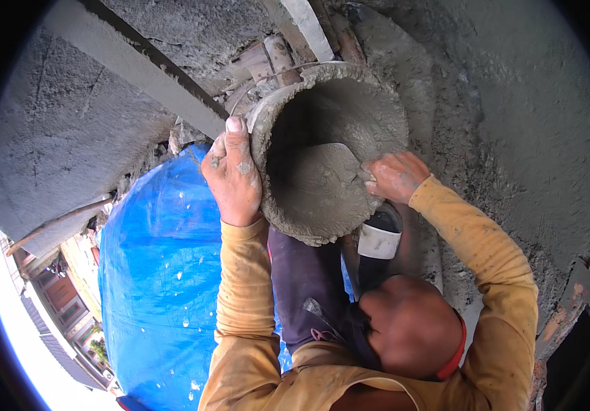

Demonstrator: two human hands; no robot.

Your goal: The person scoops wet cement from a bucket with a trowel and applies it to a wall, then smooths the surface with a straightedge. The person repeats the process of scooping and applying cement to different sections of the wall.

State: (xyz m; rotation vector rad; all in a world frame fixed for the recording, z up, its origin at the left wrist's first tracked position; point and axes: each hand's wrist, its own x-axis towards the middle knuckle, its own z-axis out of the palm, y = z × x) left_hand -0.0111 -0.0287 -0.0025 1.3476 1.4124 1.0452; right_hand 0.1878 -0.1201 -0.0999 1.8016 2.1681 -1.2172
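Note:
A round bucket [259, 147] caked with grey mortar is tilted in front of me, its mouth facing up toward me. My left hand [234, 171] grips its left rim, thumb up along the outside. Wet mortar [315, 198] coats the inner wall and fills the lower part. My right hand [397, 176] is closed at the right rim, fingers wrapped round what looks like a trowel. The mortar-smeared trowel blade [336, 161] lies against the mortar inside the bucket; its handle is hidden in my fist.
A blue tarp [161, 274] spreads at the left. A mortar-covered plank [144, 65] slants toward the bucket, with another board [310, 27] behind. A grey plastered surface [534, 116] lies at the right. Below the bucket's right side is a black item with a white band [378, 242].

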